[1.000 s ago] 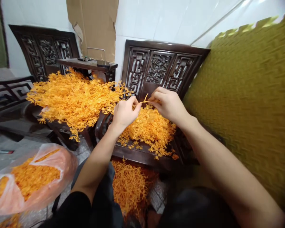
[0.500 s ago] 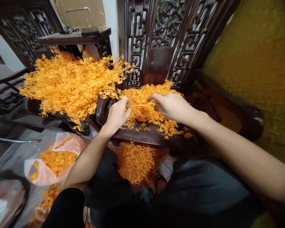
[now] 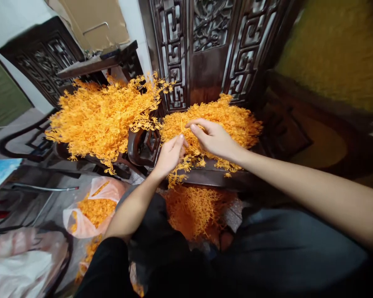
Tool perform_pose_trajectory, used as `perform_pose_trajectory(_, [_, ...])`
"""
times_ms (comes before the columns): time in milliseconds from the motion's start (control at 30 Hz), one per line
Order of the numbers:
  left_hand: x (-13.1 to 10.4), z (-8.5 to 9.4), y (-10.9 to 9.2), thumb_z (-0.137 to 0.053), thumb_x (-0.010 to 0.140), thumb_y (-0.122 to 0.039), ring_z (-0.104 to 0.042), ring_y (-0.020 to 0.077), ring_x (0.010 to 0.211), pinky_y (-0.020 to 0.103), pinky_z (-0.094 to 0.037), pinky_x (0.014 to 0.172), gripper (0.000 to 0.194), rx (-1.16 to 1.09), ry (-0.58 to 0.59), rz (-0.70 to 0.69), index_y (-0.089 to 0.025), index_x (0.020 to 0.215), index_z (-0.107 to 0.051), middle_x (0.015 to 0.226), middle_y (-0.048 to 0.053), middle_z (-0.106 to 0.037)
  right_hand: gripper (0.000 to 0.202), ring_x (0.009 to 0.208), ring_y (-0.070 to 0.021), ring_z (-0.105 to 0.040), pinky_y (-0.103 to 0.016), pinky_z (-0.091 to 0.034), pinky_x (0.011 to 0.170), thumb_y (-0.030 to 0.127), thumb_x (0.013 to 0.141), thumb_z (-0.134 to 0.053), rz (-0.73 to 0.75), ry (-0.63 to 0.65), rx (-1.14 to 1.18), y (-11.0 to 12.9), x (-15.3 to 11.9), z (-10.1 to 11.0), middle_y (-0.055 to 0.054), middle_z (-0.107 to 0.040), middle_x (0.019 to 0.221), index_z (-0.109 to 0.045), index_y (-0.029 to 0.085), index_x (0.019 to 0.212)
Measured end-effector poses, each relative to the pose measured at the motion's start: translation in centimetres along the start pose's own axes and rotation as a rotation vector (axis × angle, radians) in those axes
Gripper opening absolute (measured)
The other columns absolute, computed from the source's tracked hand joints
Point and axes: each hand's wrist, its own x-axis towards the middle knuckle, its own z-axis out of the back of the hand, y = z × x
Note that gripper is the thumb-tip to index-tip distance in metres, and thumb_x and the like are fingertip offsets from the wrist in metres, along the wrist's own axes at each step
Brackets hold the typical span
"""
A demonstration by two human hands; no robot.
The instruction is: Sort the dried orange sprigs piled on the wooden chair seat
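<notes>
A heap of orange plastic-like sprigs (image 3: 236, 120) lies on the dark wooden seat (image 3: 211, 177) in front of me. My left hand (image 3: 171, 155) is closed in a pinch on an orange sprig, part of which hangs below the fingers at the seat's edge. Close beside it on the right, my right hand (image 3: 213, 138) has its thumb and forefinger near a thin orange stem; whether they grip it is too small to tell. A larger orange pile (image 3: 96, 120) rests to the left, beyond the carved armrest (image 3: 143, 147).
Orange stems (image 3: 194, 211) fill a container below the seat, between my legs. A pinkish plastic bag (image 3: 107, 188) with orange pieces lies on the floor at left. Behind stands a carved wooden backrest (image 3: 209, 70). A small wooden table (image 3: 93, 66) is at the back left.
The view has shifted and tilted. My hands have come closer together, and the stem that stretched between them no longer does. Orange sprig tips now hang below my left hand.
</notes>
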Motion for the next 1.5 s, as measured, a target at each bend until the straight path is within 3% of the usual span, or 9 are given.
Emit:
perform_pose_trajectory(133, [0.3, 0.3, -0.1, -0.048, 0.095, -0.071, -0.035, 0.0078, 0.042, 0.023, -0.029, 0.041, 0.053, 0.025, -0.053, -0.008, -0.020, 0.082, -0.057, 0.053, -0.006, -0.038, 0.040, 0.078, -0.0207, -0.060, -0.037, -0.049, 0.078, 0.047, 0.103, -0.041, 0.060, -0.032, -0.210, -0.8, 0.1, 0.4, -0.006, -0.064, 0.078, -0.063, 0.020, 0.082])
perform_pose_trajectory(367, [1.1, 1.4, 0.2, -0.054, 0.092, -0.071, -0.031, 0.0067, 0.042, 0.022, -0.026, 0.040, 0.053, 0.001, -0.079, 0.005, -0.020, 0.078, -0.056, 0.052, -0.006, -0.037, 0.048, 0.104, -0.0229, -0.066, -0.039, -0.052, 0.092, 0.015, 0.087, -0.050, 0.238, 0.106, -0.148, -1.3, -0.4, 1.2, -0.007, -0.071, 0.115, -0.058, 0.024, 0.134])
perform_pose_trajectory(567, [1.3, 1.7, 0.0, -0.059, 0.091, -0.066, -0.031, 0.0062, 0.041, 0.021, -0.025, 0.039, 0.048, -0.035, -0.084, 0.014, -0.020, 0.079, -0.056, 0.052, -0.007, -0.037, 0.029, 0.082, -0.0201, -0.063, -0.034, -0.048, 0.074, 0.043, 0.082, -0.071, 0.160, 0.170, -0.052, -0.2, -0.6, 1.6, -0.005, -0.072, 0.098, -0.069, 0.021, 0.101])
perform_pose_trajectory(733, [0.8, 1.4, 0.3, -0.061, 0.092, -0.061, -0.030, 0.0060, 0.041, 0.020, -0.024, 0.039, 0.044, -0.019, -0.035, -0.005, -0.019, 0.081, -0.057, 0.050, -0.008, -0.037, 0.053, 0.054, -0.0129, -0.043, -0.031, -0.031, 0.057, 0.063, 0.095, -0.052, -0.062, 0.147, -0.015, 0.2, -0.3, 1.2, 0.000, -0.052, 0.057, -0.058, 0.020, 0.065])
perform_pose_trajectory(900, [0.6, 1.3, 0.3, -0.060, 0.093, -0.060, -0.030, 0.0055, 0.040, 0.019, -0.023, 0.039, 0.043, -0.004, -0.009, -0.022, -0.018, 0.082, -0.058, 0.050, -0.009, -0.037, 0.035, 0.056, -0.0120, -0.039, -0.029, -0.028, 0.057, 0.054, 0.090, -0.066, -0.076, -0.044, -0.099, 0.1, 0.0, 1.2, 0.004, -0.046, 0.060, -0.060, 0.020, 0.090])
perform_pose_trajectory(1100, [0.7, 1.3, 0.6, -0.059, 0.092, -0.063, -0.029, 0.0062, 0.038, 0.020, -0.025, 0.038, 0.045, -0.005, -0.046, -0.003, -0.019, 0.081, -0.059, 0.050, -0.009, -0.037, 0.041, 0.057, -0.0130, -0.045, -0.029, -0.034, 0.058, 0.043, 0.082, -0.074, -0.147, 0.403, -0.070, -0.6, -0.2, 1.3, 0.002, -0.055, 0.066, -0.067, 0.017, 0.113])
perform_pose_trajectory(1167, [0.6, 1.4, 0.7, -0.055, 0.095, -0.062, -0.035, 0.0074, 0.041, 0.021, -0.030, 0.041, 0.047, 0.093, -0.068, -0.036, -0.018, 0.082, -0.062, 0.051, -0.007, -0.040, 0.050, 0.057, -0.0131, -0.046, -0.029, -0.035, 0.057, 0.047, 0.076, -0.079, -0.167, 0.450, -0.046, -0.7, -0.4, 0.8, 0.002, -0.058, 0.068, -0.069, 0.016, 0.114])
perform_pose_trajectory(1333, [-0.4, 0.4, 0.4, -0.046, 0.102, -0.042, -0.065, 0.0171, 0.071, 0.027, -0.049, 0.071, 0.035, 0.667, -0.265, -0.267, -0.017, 0.102, -0.071, 0.079, 0.005, -0.070, 0.069, 0.063, -0.0145, -0.048, -0.029, -0.038, 0.060, 0.062, 0.091, -0.059, -0.158, 0.105, 0.006, 0.1, -0.4, -1.0, -0.005, -0.065, 0.081, -0.062, 0.011, 0.138])
perform_pose_trajectory(1500, [-1.5, -1.8, -0.2, -0.047, 0.098, -0.030, -0.074, 0.0278, 0.085, 0.035, -0.054, 0.083, 0.034, 1.105, -0.259, -0.137, -0.012, 0.114, -0.072, 0.091, 0.016, -0.077, 0.069, 0.060, -0.0138, -0.044, -0.029, -0.038, 0.063, 0.055, 0.093, -0.060, -0.026, -0.011, -0.051, 1.4, -0.5, -1.7, -0.002, -0.063, 0.072, -0.057, 0.014, 0.149])
